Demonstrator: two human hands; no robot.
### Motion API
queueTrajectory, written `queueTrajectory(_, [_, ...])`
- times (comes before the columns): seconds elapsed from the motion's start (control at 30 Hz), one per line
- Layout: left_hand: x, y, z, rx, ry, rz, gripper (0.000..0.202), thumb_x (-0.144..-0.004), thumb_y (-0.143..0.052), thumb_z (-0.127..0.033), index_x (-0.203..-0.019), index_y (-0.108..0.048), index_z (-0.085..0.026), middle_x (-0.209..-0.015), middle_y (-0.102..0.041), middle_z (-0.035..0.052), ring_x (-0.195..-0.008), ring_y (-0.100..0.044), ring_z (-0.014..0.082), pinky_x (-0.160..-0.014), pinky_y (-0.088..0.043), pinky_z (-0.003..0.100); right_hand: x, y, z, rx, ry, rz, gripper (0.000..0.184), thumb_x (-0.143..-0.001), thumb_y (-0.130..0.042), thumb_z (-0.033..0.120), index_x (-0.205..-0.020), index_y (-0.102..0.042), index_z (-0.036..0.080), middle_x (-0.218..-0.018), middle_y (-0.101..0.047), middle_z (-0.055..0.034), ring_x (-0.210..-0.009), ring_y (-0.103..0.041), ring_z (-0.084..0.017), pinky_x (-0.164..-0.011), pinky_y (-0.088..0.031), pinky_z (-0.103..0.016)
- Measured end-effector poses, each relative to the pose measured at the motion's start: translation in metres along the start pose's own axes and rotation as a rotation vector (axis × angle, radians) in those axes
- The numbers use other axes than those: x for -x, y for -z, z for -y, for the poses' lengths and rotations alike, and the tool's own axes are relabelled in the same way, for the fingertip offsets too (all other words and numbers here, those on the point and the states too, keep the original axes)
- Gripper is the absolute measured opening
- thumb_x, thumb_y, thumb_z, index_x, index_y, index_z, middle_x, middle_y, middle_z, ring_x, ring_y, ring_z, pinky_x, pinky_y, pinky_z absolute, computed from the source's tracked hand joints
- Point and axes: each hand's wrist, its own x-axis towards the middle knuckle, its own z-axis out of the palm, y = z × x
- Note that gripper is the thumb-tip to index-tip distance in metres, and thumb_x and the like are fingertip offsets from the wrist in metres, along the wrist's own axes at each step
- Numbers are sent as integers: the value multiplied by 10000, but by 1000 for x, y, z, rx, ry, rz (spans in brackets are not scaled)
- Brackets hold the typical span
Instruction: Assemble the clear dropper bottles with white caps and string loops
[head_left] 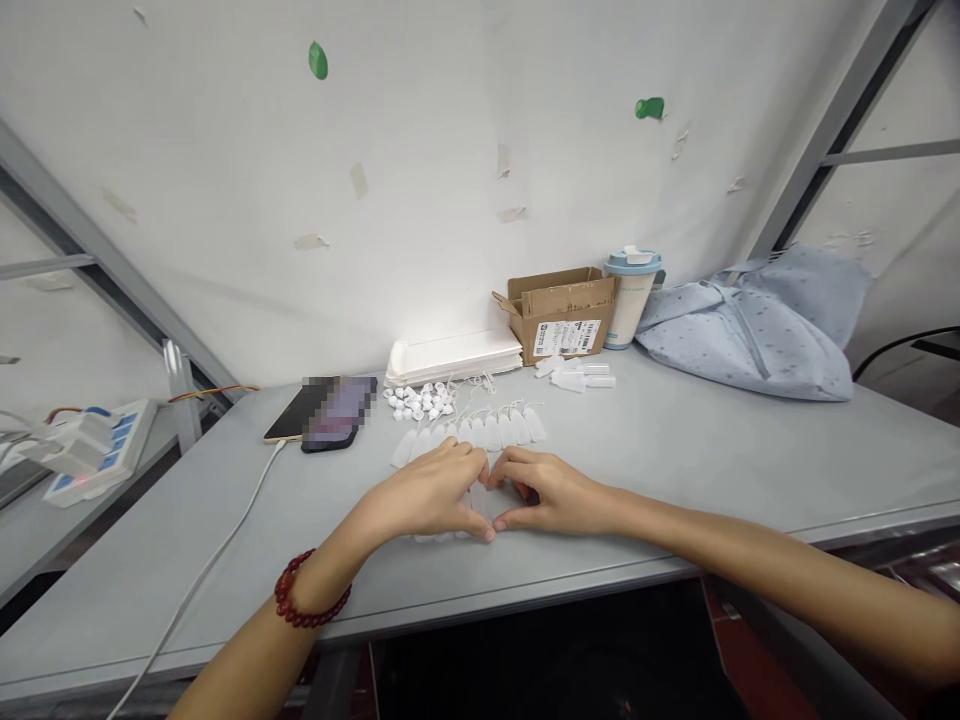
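My left hand (431,490) and my right hand (547,492) meet near the table's front edge, fingertips almost touching. Their curved fingers and thumbs close around a small translucent white plastic piece (480,497) lying between them. My left hand covers part of a front row of such pieces, whose ends (442,538) peek out below it. Just behind the hands runs another row of flat translucent pieces with thin strings (491,432). Farther back lie a pile of small white caps (420,401) and some loose white strings (472,382).
Behind are a stack of white trays (454,355), an open cardboard box (566,315), more clear pieces (581,378), a lidded cup (630,300) and a pale blue cloth bag (750,330). Two phones (322,410), a white cable (217,570) and a power strip (105,455) are left.
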Motion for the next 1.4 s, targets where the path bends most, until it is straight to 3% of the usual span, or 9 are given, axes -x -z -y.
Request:
queueTrajectory(0.23, [-2,4,5,92,-3,-123,347,-772,-550,-528,-882,-574,-200,-897,-600,28,-892,-528,220,-678,-401,280,0,-1,0,12,37,-28,349,-756,-675,416,-954,-600,139,-864,-536,-36,-630,-483,-101,-584,-421,-232])
queueTrajectory(0.4, [-21,6,26,72,48,-368,274,-874,-378,-318,-763,-586,-178,-792,-640,32,-760,-576,191,-683,-427,300,1,-2,-4,50,165,-150,213,-839,-591,334,-918,-587,137,-843,-568,-48,-632,-502,-105,-586,-434,-231])
queueTrajectory(0.5, [-35,6,47,-8,119,-531,281,-843,-339,-167,-811,-618,-161,-853,-670,61,-848,-601,212,-757,-446,323,0,2,-11,137,264,-278,168,-891,-506,288,-878,-586,140,-826,-588,-70,-678,-537,-127,-612,-448,-244])
queueTrajectory(0.57, [-42,6,61,-8,151,-579,328,-803,-325,-87,-868,-640,-150,-946,-686,73,-940,-607,209,-824,-451,318,-2,7,-17,211,305,-364,169,-907,-467,252,-849,-583,143,-801,-593,-77,-694,-549,-137,-619,-451,-249])
queueTrajectory(0.77, [-50,4,83,-32,155,-619,416,-740,-320,-18,-954,-656,-137,-1010,-684,74,-1002,-582,216,-892,-443,341,-9,31,-43,322,243,-532,169,-903,-446,228,-805,-569,163,-777,-582,-64,-617,-510,-119,-572,-429,-239])
queueTrajectory(0.9, [-52,4,91,-94,95,-652,436,-758,-321,-31,-1014,-650,-160,-1075,-659,59,-1064,-518,225,-957,-399,374,-9,49,-61,290,77,-558,185,-896,-442,259,-784,-561,174,-762,-566,-48,-623,-500,-126,-561,-413,-249])
queueTrajectory(1.07, [-60,2,97,-97,42,-596,403,-817,-321,-87,-1030,-650,-182,-1096,-654,45,-1089,-491,216,-980,-376,377,-8,69,-81,272,-121,-659,181,-867,-461,290,-762,-568,187,-726,-572,-40,-641,-511,-148,-566,-418,-267])
queueTrajectory(1.4, [-61,1,87,-51,28,-527,435,-920,-284,-344,-869,-687,-188,-1145,-629,38,-1114,-450,245,-996,-332,392,-4,89,-118,426,-288,-623,129,-794,-500,194,-809,-620,149,-869,-618,-97,-776,-559,-201,-696,-437,-315])
